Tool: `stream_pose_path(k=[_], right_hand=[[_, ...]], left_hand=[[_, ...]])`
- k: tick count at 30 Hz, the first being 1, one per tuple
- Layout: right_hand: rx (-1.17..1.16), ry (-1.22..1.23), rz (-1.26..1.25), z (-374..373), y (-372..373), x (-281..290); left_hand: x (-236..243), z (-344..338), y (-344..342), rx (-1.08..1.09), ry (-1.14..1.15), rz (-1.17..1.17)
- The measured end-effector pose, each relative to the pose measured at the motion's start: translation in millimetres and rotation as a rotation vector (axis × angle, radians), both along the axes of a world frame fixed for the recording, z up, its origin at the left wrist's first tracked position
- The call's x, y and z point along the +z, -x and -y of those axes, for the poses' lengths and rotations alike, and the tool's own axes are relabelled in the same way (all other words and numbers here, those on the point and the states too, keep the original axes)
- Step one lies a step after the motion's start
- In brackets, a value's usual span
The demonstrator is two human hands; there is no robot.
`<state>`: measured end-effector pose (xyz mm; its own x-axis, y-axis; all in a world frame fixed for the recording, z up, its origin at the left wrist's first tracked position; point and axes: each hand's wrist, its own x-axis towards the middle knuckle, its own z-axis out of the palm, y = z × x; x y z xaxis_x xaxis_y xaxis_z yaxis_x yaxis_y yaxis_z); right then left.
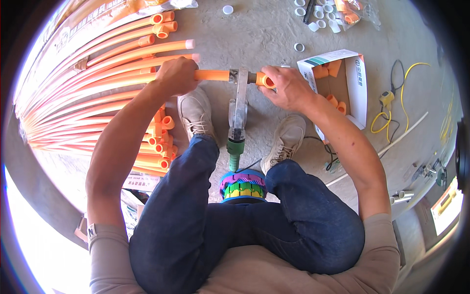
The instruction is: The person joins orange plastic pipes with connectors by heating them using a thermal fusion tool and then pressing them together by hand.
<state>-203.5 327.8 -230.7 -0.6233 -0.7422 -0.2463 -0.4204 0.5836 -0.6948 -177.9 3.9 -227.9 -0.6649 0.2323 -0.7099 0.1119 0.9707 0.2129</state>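
My left hand (177,76) is closed around an orange plastic pipe (212,75), whose right end meets the metal socket on one side of a pipe welding iron's flat heating plate (240,93). Fingers of my right hand (289,88) grip an orange pipe fitting (265,80) at the dark peg on the plate's other side. How far pipe and fitting sit on the heads I cannot tell. The iron's green handle (235,149) points toward me, between my shoes.
Many orange pipes (112,81) and stacked fittings (160,139) lie at left. A white cardboard box (360,95) with orange fittings stands at right. White caps (320,23) are scattered at the far side. A yellow cable (403,93) and a thin white pipe (399,142) lie further right.
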Motion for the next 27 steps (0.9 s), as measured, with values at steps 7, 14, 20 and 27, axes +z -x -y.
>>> stream_pose_path(k=[7, 14, 20, 27], right_hand=[[0.014, 0.002, -0.001, 2, 2, 3], [0.006, 0.009, 0.007, 3, 0, 0], [0.004, 0.017, 0.017, 2, 2, -2], [-0.008, 0.004, 0.025, 3, 2, 1]], left_hand=[[0, -2, -5, 0.036, -0.015, -0.064], [0, -2, -9, 0.038, -0.054, -0.15], [-5, -2, -14, 0.023, -0.046, -0.199], [-3, -6, -13, 0.026, -0.008, -0.189]])
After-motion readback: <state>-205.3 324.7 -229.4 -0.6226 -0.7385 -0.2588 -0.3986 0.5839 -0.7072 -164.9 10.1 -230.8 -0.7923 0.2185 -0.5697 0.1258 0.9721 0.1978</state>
